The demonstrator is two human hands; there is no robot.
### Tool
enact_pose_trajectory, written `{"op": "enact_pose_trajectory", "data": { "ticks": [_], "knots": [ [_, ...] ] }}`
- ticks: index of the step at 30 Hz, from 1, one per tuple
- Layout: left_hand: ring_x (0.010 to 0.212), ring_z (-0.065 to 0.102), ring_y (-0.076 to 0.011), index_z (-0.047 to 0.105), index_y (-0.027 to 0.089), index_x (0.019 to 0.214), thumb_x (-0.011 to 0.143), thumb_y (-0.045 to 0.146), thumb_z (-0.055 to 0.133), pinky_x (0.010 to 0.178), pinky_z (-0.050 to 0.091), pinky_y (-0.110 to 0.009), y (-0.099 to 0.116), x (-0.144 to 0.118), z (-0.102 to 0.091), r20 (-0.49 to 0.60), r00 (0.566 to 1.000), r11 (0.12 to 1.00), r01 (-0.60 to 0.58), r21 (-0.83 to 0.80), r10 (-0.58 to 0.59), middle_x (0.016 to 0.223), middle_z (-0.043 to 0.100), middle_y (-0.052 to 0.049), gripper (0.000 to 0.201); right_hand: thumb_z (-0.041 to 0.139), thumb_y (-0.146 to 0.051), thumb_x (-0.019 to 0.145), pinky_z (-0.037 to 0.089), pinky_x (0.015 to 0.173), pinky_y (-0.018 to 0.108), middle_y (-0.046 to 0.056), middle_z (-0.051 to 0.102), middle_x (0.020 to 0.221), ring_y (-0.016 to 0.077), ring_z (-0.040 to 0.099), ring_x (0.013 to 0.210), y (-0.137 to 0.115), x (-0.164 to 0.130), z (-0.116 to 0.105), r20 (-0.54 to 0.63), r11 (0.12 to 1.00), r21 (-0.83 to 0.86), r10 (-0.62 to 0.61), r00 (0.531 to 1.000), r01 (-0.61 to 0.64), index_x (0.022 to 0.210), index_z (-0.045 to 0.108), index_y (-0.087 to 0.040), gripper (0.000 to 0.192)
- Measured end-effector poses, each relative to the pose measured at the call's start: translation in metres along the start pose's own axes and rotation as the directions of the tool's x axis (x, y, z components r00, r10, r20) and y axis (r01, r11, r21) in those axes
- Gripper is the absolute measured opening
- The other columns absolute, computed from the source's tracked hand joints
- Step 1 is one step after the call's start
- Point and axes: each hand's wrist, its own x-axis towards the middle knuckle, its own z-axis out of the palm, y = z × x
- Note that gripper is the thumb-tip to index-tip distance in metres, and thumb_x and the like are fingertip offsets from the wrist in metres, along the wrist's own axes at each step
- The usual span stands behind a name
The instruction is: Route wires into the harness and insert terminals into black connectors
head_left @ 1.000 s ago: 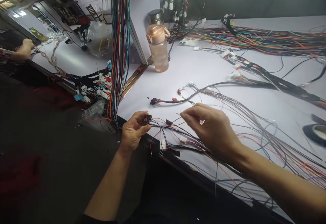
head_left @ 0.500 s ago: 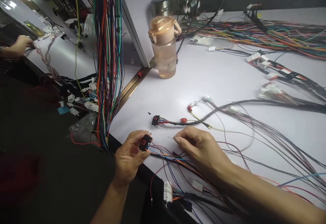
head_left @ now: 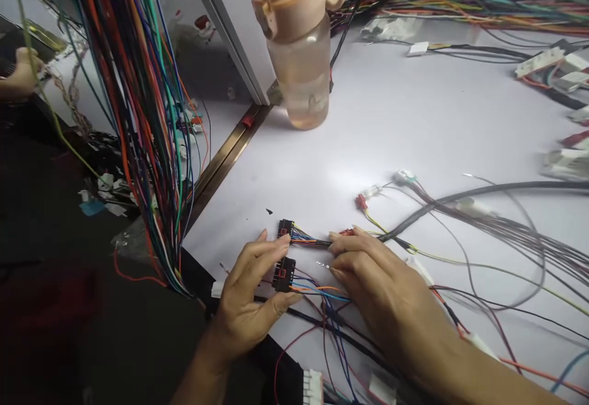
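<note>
Head view: unlabelled black connector (head_left: 283, 273) in left hand (head_left: 251, 297).

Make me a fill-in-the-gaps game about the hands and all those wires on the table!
1. The left hand holds a small black connector with ______ markings on its face.
2. The right hand pinches a thin metal-tipped wire pointing toward the ______ hand.
3. The see-through water bottle has a ______-coloured lid.
4. A second black connector lies on the ______ table.

Missing words: red; left; peach; white
</note>
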Motion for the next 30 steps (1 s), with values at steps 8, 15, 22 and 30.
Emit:
{"op": "enact_pose_trajectory", "data": {
  "ticks": [8,15,22,30],
  "knots": [
    [0.122,0.053,-0.0300,0.056,0.030,0.131,0.072,0.015,0.076,0.109,0.043,-0.051,-0.0011,-0.0017,0.0050,-0.100,0.988,0.988,0.106,-0.113,-0.118,0.121,0.060,-0.010,0.064,0.047,-0.010,0.094,0.043,0.109,0.042,0.005,0.063,0.100,0.0158,0.060,0.103,0.0000,-0.0013,-0.0023,0.039,0.999,0.023,0.024,0.999,-0.025,0.093,0.055,-0.018,0.011],
    [0.116,0.059,-0.0289,0.060,0.029,0.127,0.069,0.018,0.080,0.109,0.044,-0.051,-0.0026,0.0000,0.0061,-0.137,0.977,0.974,0.137,-0.183,-0.163,0.114,0.062,-0.009,0.062,0.049,-0.009,0.093,0.041,0.110,0.046,0.005,0.062,0.101,0.0157,0.059,0.105,0.0014,-0.0015,-0.0016,0.047,1.000,0.013,0.021,0.999,-0.022,0.093,0.055,-0.016,0.010],
    [0.116,0.059,-0.0294,0.059,0.027,0.128,0.070,0.018,0.079,0.108,0.044,-0.050,-0.0035,0.0002,0.0062,-0.138,0.978,0.976,0.129,-0.176,-0.155,0.115,0.061,-0.010,0.061,0.046,-0.009,0.095,0.042,0.109,0.050,0.006,0.063,0.104,0.0160,0.059,0.101,0.0007,-0.0005,-0.0024,0.057,0.999,0.019,0.032,0.998,-0.033,0.092,0.055,-0.017,0.012],
    [0.117,0.058,-0.0294,0.055,0.026,0.131,0.075,0.014,0.074,0.111,0.040,-0.053,-0.0038,0.0003,0.0058,-0.106,0.983,0.971,0.130,-0.200,-0.153,0.117,0.059,-0.010,0.061,0.046,-0.009,0.094,0.040,0.110,0.049,0.006,0.063,0.102,0.0166,0.060,0.104,0.0019,-0.0020,-0.0031,0.049,1.000,0.004,0.027,0.998,-0.027,0.092,0.055,-0.018,0.014]
  ]
}}
